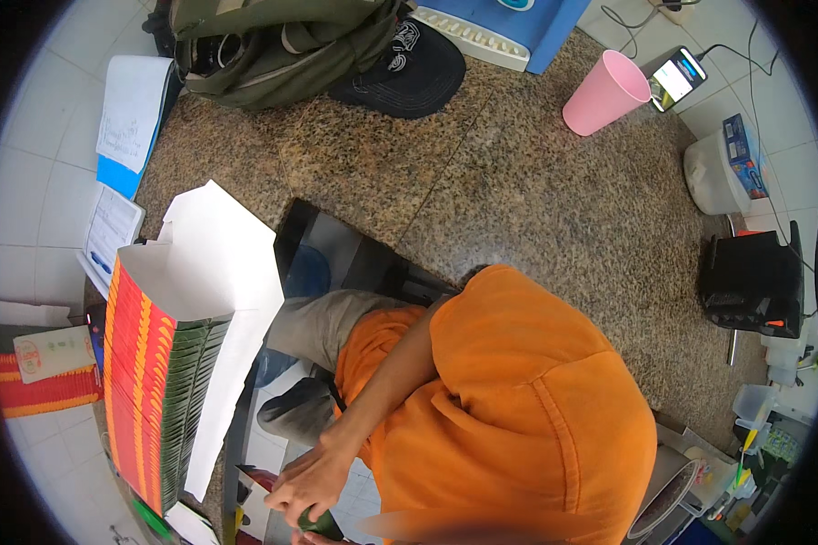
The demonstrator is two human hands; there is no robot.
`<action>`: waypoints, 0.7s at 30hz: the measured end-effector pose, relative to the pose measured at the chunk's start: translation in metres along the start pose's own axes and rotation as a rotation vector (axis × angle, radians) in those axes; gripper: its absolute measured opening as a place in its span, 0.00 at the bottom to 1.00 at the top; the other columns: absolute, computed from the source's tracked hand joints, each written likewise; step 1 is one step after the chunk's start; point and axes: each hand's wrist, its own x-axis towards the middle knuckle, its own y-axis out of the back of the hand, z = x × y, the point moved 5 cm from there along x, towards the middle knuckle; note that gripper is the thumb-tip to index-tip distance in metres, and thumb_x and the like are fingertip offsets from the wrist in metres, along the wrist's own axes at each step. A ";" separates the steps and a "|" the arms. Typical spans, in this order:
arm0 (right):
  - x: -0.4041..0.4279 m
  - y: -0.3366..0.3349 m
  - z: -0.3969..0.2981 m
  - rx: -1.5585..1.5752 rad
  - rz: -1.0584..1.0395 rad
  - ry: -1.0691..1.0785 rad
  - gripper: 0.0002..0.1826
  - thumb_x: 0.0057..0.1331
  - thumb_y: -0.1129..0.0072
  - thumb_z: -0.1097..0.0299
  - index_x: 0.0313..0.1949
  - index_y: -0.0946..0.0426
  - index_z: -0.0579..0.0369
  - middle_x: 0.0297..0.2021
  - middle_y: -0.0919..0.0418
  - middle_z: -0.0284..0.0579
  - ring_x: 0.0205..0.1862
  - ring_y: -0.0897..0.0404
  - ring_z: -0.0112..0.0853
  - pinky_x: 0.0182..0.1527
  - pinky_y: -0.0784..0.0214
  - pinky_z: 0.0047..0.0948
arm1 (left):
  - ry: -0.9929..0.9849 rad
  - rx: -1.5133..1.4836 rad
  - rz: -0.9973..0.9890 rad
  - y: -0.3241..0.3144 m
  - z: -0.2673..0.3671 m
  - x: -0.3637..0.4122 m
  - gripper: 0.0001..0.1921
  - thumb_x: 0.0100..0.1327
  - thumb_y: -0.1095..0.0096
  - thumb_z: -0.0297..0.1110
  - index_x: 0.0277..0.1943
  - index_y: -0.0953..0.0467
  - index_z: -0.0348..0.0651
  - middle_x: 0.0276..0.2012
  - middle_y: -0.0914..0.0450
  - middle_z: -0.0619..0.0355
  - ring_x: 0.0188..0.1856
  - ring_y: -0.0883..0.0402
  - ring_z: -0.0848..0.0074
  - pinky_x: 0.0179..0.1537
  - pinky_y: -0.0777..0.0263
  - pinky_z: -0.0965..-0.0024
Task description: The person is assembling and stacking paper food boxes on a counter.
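At the bottom edge, my right hand (pixel 311 482) has its fingers closed round a dark green item (pixel 322 523), mostly hidden. A few fingertips of my left hand (pixel 310 538) show just below, against the same item; the rest is out of frame. A dark red pointed piece (pixel 260 476) shows beside my right hand; whether it joins the green item I cannot tell. To the left stands a printed cardboard box (pixel 136 381), red and orange with a green leafy side, its white flaps (pixel 225 238) up. My orange sleeve (pixel 538 354) covers much of the view.
On the granite counter (pixel 504 170) are an olive backpack (pixel 279 61), a black cap (pixel 416 75), a pink cup (pixel 603 95), a lit phone (pixel 679 79), a white tub (pixel 712 174) and a black device (pixel 751 283). Notebooks (pixel 112 228) lie at the left; a charging cable hangs at the right.
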 end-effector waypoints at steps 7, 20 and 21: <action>0.001 0.014 0.021 -0.025 0.316 -0.196 0.14 0.60 0.35 0.70 0.44 0.23 0.61 0.40 0.34 0.48 0.39 0.25 0.42 0.40 0.28 0.38 | -0.073 0.106 0.105 0.004 0.002 0.008 0.21 0.78 0.49 0.41 0.63 0.30 0.31 0.57 0.23 0.47 0.57 0.23 0.66 0.61 0.30 0.63; -0.006 -0.012 0.044 0.215 -0.085 -0.293 0.08 0.62 0.34 0.70 0.40 0.20 0.56 0.48 0.31 0.53 0.42 0.20 0.42 0.42 0.25 0.39 | 0.021 0.366 0.683 0.058 0.005 -0.045 0.21 0.80 0.53 0.43 0.61 0.30 0.32 0.55 0.24 0.46 0.54 0.24 0.66 0.57 0.30 0.64; -0.005 -0.017 0.045 0.277 -0.155 -0.332 0.09 0.62 0.34 0.70 0.41 0.19 0.56 0.52 0.30 0.56 0.43 0.19 0.42 0.43 0.24 0.39 | 0.039 0.404 0.783 0.052 0.009 -0.042 0.21 0.81 0.56 0.43 0.59 0.30 0.30 0.52 0.24 0.44 0.49 0.24 0.66 0.53 0.29 0.65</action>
